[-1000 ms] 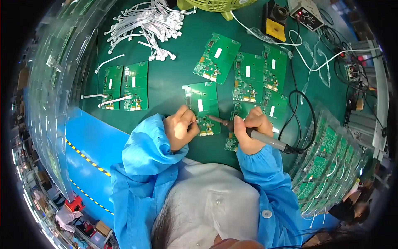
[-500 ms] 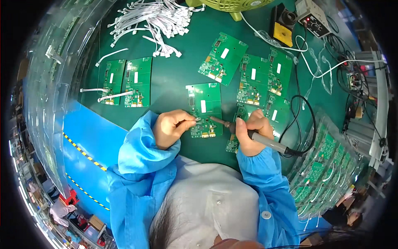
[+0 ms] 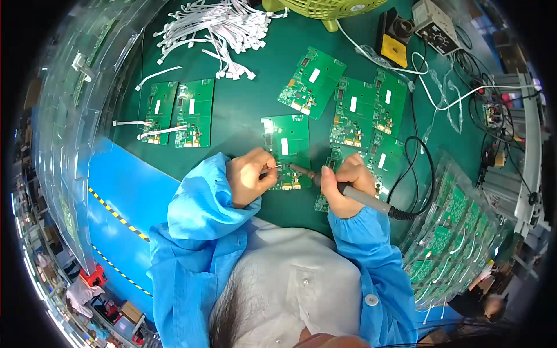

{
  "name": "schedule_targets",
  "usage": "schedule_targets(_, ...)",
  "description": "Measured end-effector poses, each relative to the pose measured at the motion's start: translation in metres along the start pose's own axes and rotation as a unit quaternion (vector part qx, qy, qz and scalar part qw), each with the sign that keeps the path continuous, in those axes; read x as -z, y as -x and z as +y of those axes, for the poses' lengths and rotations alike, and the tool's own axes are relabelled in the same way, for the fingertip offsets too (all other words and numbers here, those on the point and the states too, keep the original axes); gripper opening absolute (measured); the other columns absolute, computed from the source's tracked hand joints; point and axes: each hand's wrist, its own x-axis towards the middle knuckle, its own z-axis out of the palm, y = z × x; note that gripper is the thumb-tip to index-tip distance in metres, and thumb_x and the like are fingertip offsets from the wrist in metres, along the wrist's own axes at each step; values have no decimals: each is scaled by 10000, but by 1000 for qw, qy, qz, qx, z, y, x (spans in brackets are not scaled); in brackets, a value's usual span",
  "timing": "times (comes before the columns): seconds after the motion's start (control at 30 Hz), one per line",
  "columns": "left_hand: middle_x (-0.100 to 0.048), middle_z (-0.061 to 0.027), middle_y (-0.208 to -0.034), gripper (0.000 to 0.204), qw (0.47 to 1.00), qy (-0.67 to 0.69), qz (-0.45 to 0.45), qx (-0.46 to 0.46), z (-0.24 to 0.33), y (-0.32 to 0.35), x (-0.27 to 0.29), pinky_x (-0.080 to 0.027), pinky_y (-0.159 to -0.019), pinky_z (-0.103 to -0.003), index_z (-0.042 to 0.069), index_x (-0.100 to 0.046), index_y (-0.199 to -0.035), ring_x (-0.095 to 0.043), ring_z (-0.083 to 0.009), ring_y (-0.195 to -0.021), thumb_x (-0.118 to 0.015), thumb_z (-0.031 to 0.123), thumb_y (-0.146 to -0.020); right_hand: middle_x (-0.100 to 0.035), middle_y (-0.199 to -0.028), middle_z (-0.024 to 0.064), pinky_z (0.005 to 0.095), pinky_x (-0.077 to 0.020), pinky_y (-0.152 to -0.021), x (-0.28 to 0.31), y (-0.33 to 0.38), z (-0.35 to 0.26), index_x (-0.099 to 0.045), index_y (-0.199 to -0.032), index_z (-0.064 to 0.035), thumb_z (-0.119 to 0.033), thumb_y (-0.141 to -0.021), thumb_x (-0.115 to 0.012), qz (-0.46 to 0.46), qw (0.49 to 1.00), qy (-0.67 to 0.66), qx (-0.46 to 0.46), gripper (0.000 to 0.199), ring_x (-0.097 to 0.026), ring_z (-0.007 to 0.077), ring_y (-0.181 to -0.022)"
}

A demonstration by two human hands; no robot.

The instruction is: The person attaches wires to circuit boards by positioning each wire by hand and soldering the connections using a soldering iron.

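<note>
A green circuit board lies on the green work mat in front of me. My left hand is at its left edge, fingers pinched on a thin pale wire that reaches over the board; its far end in the fist is hidden. In my right hand is a soldering iron with a grey handle and a black cord. Its tip points left, at or just above the board beside the wire's end; contact cannot be made out. Under and beside my right hand lie more circuit boards, partly covered.
Two boards with white cables lie at left, below a loose cable. A heap of white cables, a green fan, an iron stand and a soldering station line the back. Clear trays with boards stand at right.
My left hand has moved slightly right and up, farther over the board's edge. The iron's tip has shifted a little left, closer to the left fingers.
</note>
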Motion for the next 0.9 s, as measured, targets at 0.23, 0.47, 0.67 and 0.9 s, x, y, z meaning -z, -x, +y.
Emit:
schedule_targets(0.23, -519, -30, -646, 128, 999, -43, 20, -1, 4, -1, -3, -395, -475, -270, 51, -526, -699, -472, -180, -488, -606, -28, -639, -427, -488, -23, 261, -318, -522, -4, 2, 0, -441, -576, -106, 42, -584, -684, -22, 999, 15, 22, 285, -342, 129, -422)
schedule_targets(0.47, -526, -34, -655, 118, 998, -58, 20, -2, 3, 0, -4, -401, -477, -274, 53, -528, -704, -482, -187, -490, -604, -18, -646, -428, -495, -19, 261, -317, -515, -5, 2, -1, -437, -587, -103, 47, -591, -677, -29, 999, 19, 24, 283, -340, 132, -433)
schedule_targets(0.67, -532, -37, -662, 117, 998, -65, 18, -6, 3, 0, -5, -408, -482, -279, 52, -531, -710, -489, -191, -496, -604, -14, -648, -431, -502, -15, 261, -318, -511, -6, 2, -2, -441, -600, -96, 50, -597, -672, -41, 998, 29, 30, 274, -338, 133, -446)
schedule_targets(0.9, -529, -48, -645, 118, 998, -57, 29, -19, 3, 0, -5, -401, -463, -299, 63, -522, -696, -481, -221, -473, -604, 0, -638, -425, -481, -21, 264, -318, -511, -9, 3, -2, -461, -551, -99, 36, -557, -696, -33, 999, 38, 15, 271, -345, 136, -423)
